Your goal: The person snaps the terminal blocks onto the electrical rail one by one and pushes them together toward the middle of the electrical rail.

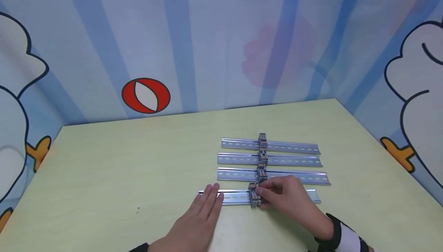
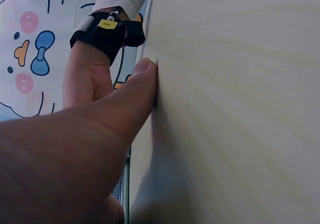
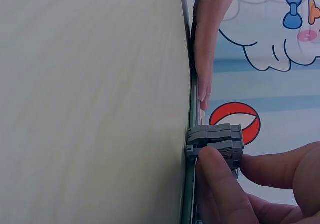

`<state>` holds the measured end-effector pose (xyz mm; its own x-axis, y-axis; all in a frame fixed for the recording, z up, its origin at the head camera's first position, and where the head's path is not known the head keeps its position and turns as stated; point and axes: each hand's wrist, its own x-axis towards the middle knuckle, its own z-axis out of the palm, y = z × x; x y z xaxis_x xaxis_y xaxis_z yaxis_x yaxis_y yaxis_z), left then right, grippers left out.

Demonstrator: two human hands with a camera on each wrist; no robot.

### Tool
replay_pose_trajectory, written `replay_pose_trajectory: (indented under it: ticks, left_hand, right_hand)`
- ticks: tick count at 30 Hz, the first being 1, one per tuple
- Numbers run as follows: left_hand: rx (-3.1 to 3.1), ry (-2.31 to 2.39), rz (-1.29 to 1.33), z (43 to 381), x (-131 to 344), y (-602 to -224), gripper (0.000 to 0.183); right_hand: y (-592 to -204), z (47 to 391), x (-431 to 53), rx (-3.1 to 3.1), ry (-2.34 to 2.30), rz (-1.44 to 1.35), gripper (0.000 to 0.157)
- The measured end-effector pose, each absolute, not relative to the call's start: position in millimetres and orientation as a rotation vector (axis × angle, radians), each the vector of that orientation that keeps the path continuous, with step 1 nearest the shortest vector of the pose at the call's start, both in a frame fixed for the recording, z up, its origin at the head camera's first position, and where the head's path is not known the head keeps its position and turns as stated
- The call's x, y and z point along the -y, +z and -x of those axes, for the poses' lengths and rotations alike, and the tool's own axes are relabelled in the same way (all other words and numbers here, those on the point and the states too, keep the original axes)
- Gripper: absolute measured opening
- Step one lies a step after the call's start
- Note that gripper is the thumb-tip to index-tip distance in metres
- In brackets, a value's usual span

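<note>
The nearest metal DIN rail point(image 1: 237, 198) lies crosswise on the table. My left hand point(image 1: 195, 221) rests flat over its left end, fingers straight and side by side. On this rail sits a small stack of grey terminal blocks point(image 1: 253, 195). From the right, my right hand point(image 1: 288, 198) pinches a terminal block at the stack between thumb and fingers. The right wrist view shows the grey blocks point(image 3: 215, 133) side by side on the rail, with a fingertip on the near face. In the left wrist view, the left thumb point(image 2: 142, 81) lies against the tabletop.
Behind it lie three more DIN rails, the far rail point(image 1: 294, 148), the second rail point(image 1: 294, 161) and the third rail point(image 1: 238, 174), each with terminal blocks near its middle. The pale table point(image 1: 121, 175) ends at a printed backdrop point(image 1: 214, 52).
</note>
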<state>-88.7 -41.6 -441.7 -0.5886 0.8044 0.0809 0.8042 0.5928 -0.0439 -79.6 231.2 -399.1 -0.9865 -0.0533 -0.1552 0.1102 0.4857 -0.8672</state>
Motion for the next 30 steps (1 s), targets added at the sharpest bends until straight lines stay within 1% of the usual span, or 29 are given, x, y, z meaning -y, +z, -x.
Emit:
replay_pose_trajectory:
  ticks: [3, 7, 12, 16, 18, 21, 24, 26, 28, 30]
  left_hand:
    - [2.737, 0.006, 1.369, 88.9, 43.0, -441.9, 0.094]
    - [2.736, 0.009, 1.347, 88.7, 45.7, -441.8, 0.096]
    - [2.747, -0.017, 1.348, 89.4, 46.7, -438.1, 0.112]
    - [2.988, -0.224, 1.399, 94.0, 46.0, -427.9, 0.114]
    - [3.155, -0.379, 1.348, 99.1, 48.0, -417.3, 0.113]
    - [3.246, -0.540, 1.169, 110.7, 56.7, -393.3, 0.104]
    - [3.084, -0.501, 1.044, 125.7, 74.1, -366.2, 0.091]
    - [2.951, -0.430, 0.997, 141.3, 86.5, -352.5, 0.084]
    - [2.856, -0.346, 0.976, 162.7, 97.4, -347.0, 0.080]
    - [2.825, -0.271, 0.959, 188.7, 105.5, -350.3, 0.078]
  right_hand:
    - [-399.4, 82.3, -228.5, -2.544, -1.519, -0.065, 0.019]
    - [-400.8, 86.3, -225.7, -2.513, -1.538, -0.048, 0.020]
    - [-400.5, 91.4, -224.6, -2.478, -1.566, 0.015, 0.023]
    - [-399.1, 94.9, -227.4, -2.553, -1.476, 0.076, 0.019]
    - [-396.3, 96.0, -231.1, -2.668, -1.366, 0.132, 0.017]
    - [-385.6, 98.1, -240.5, -2.903, -1.169, 0.246, 0.018]
    - [-365.7, 103.2, -254.9, -3.132, -0.955, 0.392, 0.030]
    - [-351.8, 110.6, -267.0, -3.239, -0.796, 0.487, 0.044]
    - [-341.7, 122.5, -281.0, -3.304, -0.600, 0.574, 0.061]
    - [-337.9, 138.3, -294.5, -3.327, -0.397, 0.610, 0.074]
